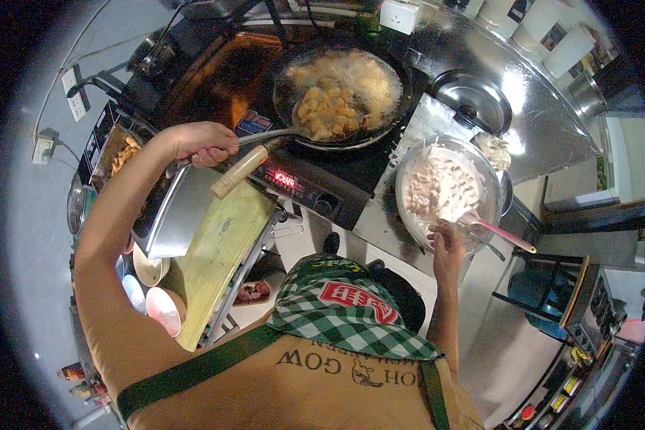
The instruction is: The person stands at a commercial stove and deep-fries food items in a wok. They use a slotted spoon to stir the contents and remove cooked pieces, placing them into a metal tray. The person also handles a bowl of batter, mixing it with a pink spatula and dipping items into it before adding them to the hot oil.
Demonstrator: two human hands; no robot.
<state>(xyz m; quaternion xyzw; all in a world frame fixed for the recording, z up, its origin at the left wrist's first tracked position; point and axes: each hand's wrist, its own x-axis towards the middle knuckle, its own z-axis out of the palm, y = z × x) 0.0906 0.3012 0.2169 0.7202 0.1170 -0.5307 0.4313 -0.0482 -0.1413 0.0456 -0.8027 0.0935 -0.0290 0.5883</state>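
Observation:
My left hand is closed around the metal handle of a strainer ladle, whose bowl holds battered pieces in the hot oil of a black wok. More pieces bubble in the oil around it. The wok has a wooden handle pointing toward me, just below my left hand. My right hand is at the near rim of a metal bowl of pieces in pale, thick batter. Its fingertips touch the batter's edge; whether they grip a piece cannot be told. A pink-handled spatula leans in this bowl.
The wok stands on an induction cooker with a lit red display. A glass lid lies behind the batter bowl. At left are a basket with fried pieces, a metal tray, a yellow-green board and several stacked bowls.

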